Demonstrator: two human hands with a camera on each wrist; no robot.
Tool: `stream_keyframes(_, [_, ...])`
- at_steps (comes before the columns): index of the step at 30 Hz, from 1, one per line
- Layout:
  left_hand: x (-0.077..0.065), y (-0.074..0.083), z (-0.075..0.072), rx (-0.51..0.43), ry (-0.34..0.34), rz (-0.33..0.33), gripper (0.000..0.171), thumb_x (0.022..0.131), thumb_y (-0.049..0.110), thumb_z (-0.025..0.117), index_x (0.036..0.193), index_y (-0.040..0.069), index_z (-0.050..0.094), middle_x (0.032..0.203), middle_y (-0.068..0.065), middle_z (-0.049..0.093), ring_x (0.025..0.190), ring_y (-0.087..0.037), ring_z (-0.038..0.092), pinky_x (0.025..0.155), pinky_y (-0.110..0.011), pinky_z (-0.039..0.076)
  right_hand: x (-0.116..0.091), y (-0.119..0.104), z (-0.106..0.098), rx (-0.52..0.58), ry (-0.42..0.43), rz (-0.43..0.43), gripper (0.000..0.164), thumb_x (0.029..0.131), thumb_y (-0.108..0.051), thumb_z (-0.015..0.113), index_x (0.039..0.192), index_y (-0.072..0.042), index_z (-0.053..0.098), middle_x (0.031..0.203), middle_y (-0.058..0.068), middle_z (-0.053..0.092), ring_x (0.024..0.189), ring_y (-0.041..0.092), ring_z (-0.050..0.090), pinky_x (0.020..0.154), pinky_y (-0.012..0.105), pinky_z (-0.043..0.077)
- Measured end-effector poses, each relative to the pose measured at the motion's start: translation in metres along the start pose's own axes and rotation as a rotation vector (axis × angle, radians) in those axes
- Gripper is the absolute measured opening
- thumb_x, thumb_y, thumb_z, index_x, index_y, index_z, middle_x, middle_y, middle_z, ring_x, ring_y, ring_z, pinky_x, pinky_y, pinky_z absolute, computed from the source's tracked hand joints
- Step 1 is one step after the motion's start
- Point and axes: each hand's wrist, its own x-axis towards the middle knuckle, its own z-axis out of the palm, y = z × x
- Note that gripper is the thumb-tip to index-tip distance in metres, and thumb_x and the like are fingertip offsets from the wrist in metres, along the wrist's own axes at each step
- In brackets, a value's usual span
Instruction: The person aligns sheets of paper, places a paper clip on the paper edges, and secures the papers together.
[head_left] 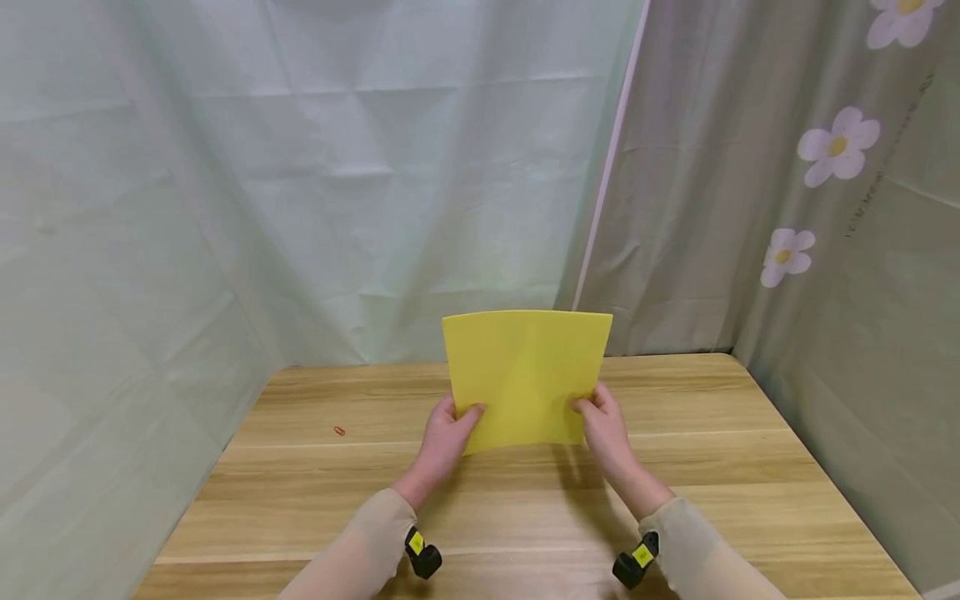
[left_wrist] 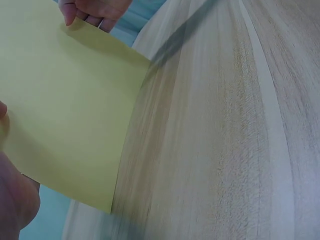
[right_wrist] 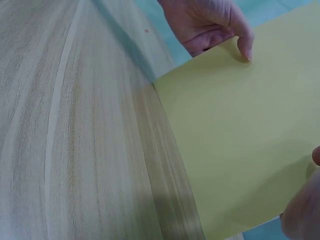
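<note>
Between both hands a yellow sheet of paper (head_left: 528, 371) stands tilted up above the wooden table, its top edge slightly bowed. My left hand (head_left: 444, 437) pinches its left side low down, thumb on the near face and fingers behind. At the right side my right hand (head_left: 606, 429) grips it the same way. The left wrist view shows the sheet (left_wrist: 75, 100) with the right hand (left_wrist: 97, 11) at its far edge. From the right wrist, the left hand (right_wrist: 212, 22) appears with its thumb pressed on the paper (right_wrist: 235, 130). Fingers behind the sheet are mostly hidden.
A small red paper clip (head_left: 339, 431) lies on the wooden table (head_left: 300, 483), left of the hands. Pale curtains (head_left: 420, 183) hang behind the table and along both sides, with flower prints (head_left: 838, 147) at the right. Each wrist wears a small black camera (head_left: 423, 557).
</note>
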Motion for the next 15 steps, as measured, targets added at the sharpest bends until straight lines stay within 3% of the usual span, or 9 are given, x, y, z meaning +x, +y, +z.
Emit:
stream_keyframes(8, [0.0, 0.008, -0.001, 0.004, 0.021, 0.073, 0.03, 0.101, 0.014, 0.064, 0.129, 0.007, 0.058, 0.115, -0.011, 0.067, 0.096, -0.026, 0.068, 0.082, -0.045, 0.058, 0.0, 0.001, -0.001, 0.012, 0.019, -0.028, 0.028, 0.096, 0.006, 0.049, 0.121, 0.003, 0.061, 0.115, 0.011, 0.063, 0.104, 0.02, 0.057, 0.092, 0.035, 0.048])
stream_keyframes(15, [-0.001, 0.014, 0.003, -0.017, 0.006, 0.075, 0.03, 0.102, 0.019, 0.066, 0.128, 0.006, 0.058, 0.113, -0.012, 0.067, 0.095, -0.027, 0.069, 0.082, -0.048, 0.059, -0.001, 0.0, -0.002, -0.004, 0.032, -0.021, 0.026, 0.099, 0.0, 0.05, 0.122, 0.004, 0.061, 0.115, 0.011, 0.064, 0.102, 0.019, 0.057, 0.089, 0.034, 0.048])
